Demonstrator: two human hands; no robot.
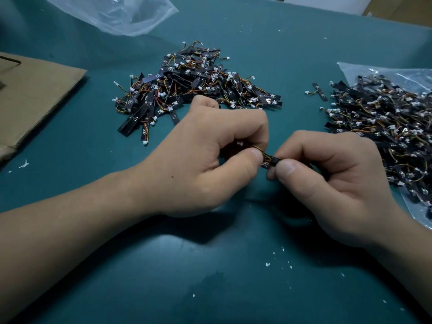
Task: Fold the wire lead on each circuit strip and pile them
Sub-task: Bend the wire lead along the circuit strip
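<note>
A small black circuit strip with a yellow and red wire lead and a white plug sits between both hands at the centre of the green mat. My left hand pinches the wire end with thumb and curled fingers. My right hand pinches the strip's other end between thumb and forefinger. A pile of strips lies just beyond my left hand. A larger heap of strips lies on a clear plastic bag at the right. Most of the held strip is hidden by my fingers.
One loose strip lies between the two heaps. A flat cardboard piece lies at the left edge. An empty clear plastic bag lies at the back. Small white crumbs dot the green mat.
</note>
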